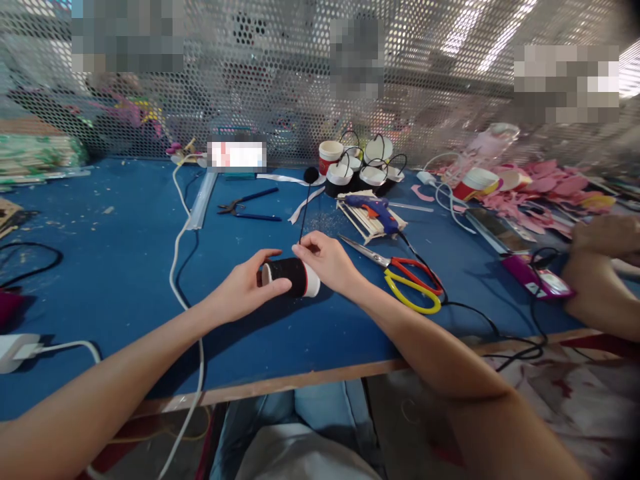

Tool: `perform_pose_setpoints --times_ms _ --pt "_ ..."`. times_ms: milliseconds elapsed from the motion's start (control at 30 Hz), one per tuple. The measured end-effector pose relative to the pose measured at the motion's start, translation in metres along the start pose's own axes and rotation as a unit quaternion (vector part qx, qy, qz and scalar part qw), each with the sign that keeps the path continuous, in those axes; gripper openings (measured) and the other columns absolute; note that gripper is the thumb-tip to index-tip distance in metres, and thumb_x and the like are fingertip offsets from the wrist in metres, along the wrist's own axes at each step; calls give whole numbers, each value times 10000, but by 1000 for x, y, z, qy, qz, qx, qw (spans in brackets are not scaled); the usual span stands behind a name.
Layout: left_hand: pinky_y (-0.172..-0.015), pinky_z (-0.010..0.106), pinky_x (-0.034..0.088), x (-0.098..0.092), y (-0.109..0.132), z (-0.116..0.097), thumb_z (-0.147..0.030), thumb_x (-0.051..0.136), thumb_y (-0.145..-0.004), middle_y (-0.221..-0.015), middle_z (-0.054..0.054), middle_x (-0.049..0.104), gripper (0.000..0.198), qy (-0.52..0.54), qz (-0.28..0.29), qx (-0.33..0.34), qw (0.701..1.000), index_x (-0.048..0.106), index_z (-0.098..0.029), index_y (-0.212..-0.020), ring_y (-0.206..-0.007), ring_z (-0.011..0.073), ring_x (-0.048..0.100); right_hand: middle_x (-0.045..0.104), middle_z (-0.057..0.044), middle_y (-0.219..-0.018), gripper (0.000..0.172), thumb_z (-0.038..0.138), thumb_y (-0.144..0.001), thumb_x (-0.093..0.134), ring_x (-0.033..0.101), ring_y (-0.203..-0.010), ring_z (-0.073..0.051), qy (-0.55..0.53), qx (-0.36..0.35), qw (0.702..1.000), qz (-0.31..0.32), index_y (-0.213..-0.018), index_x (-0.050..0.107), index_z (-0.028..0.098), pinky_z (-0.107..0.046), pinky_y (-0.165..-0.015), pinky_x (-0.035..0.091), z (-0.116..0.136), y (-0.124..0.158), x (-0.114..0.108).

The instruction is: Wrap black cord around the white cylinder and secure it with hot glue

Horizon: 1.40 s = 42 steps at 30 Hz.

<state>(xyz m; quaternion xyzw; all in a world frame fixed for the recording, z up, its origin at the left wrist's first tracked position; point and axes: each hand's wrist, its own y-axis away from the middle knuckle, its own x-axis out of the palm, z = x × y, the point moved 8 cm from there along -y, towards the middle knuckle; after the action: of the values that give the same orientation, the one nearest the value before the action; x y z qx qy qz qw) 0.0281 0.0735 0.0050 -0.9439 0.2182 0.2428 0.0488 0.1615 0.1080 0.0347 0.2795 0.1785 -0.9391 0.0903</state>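
Note:
A small paper cup (290, 277) with a black wrapped band lies on its side above the blue table (320, 340). My left hand (245, 287) is closed around its left end, thumb along the near side. With thumb and fingertips pinched at the cup's upper right, my right hand (327, 260) grips the lower end of a thin black stem (304, 213). A round black tip (311, 175) tops this stem. Scissors (395, 267) with red and yellow handles lie right of my right hand. Farther back, a blue glue gun (373, 210) rests on a pale slatted stand (363, 230).
Several similar cups (373, 175) with black loops stand at the back. Blue-handled pliers (250, 205) lie to the left, near a white cable (175, 267). Pink pieces (555, 190), a phone (495, 230) and another person's arm (600, 293) are at the right.

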Motion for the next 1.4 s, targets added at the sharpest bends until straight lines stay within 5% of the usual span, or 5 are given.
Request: perform_pose_setpoints --times_ms 400,700,1400 --pt "-880 378 459 -1 8 -34 -357 625 -759 -1141 92 533 513 -86 -16 158 983 444 -206 -1214 -1010 221 556 470 22 -658 232 386 -795 542 420 -603 -96 -80 -4 996 40 -708 497 175 -244 -568 356 7 -4 -12" --pt "-888 364 443 2 8 -34 -367 617 -771 -1126 82 508 510 -109 5 163 980 437 -222 -1225 -1011 214 533 453 24 -661 244 378 -799 553 405 -602 -92 -81 -44 995 21 -683 483 175 -243 -570 342 21 -2 -22" --pt "-955 378 399 1 13 -46 -329 613 -781 -1207 102 461 507 -156 -4 224 962 428 -217 -1240 -1130 231 465 478 26 -620 273 412 -781 547 408 -575 -88 -30 -9 998 55 -667 504 169 -239 -552 333 14 0 -14"
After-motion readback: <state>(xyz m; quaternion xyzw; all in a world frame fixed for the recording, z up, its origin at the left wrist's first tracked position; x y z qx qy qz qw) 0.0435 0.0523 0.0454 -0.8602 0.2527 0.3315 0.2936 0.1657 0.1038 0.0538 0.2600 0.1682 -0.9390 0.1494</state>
